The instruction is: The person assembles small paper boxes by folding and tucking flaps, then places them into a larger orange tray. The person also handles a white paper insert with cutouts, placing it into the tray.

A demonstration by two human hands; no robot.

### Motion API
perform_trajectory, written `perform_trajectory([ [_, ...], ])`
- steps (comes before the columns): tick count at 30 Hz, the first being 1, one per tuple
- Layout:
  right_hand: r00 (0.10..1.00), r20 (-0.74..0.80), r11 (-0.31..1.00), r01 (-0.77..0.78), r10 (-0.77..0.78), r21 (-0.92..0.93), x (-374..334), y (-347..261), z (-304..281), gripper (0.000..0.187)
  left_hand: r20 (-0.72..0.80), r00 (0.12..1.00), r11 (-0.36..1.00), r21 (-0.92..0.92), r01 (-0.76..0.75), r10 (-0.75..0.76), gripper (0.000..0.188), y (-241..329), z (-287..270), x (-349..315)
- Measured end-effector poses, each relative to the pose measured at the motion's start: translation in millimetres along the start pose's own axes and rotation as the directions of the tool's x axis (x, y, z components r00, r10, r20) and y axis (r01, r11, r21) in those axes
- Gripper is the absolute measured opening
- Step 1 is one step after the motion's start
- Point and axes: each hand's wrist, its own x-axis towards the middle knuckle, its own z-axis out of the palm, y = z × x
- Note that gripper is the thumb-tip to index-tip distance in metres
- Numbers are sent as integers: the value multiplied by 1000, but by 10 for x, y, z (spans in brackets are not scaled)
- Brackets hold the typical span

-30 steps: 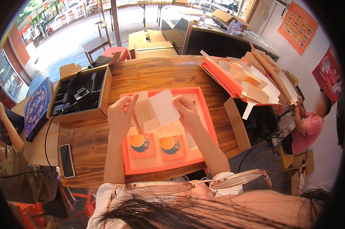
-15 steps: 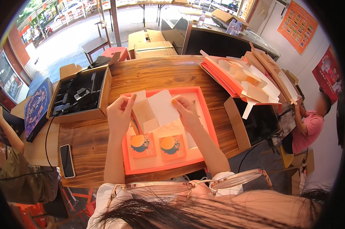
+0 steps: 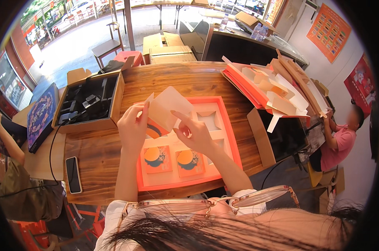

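Folding, seemingly: my left hand pinches the pale carton above the orange-rimmed tray; my right hand, fingers parted, touches its panel. Next crease likely needs firm left support.

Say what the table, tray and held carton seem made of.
Table: glossy, perhaps varnished wood, by its streaky grain and sheen.
Tray: perhaps coated cardboard, its red rim smooth and straight-walled; plastic is possible.
Carton: likely thin card, pale and matt, with folded flaps.
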Motion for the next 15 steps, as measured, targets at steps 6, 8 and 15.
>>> perform_trajectory([
  [6,996,-14,996,87,-87,-32,6,55,8,30,-23,998,997,-29,-66,65,12,59,15,1],
  [8,996,-22,995,85,-86,-52,-8,93,-6,23,-60,995,997,-22,-80,78,13,58,17,7],
  [15,971,-74,969,219,-228,-115,35,80,-27,8,-157,977,974,-194,115,-147,20,-87,-46,28],
])
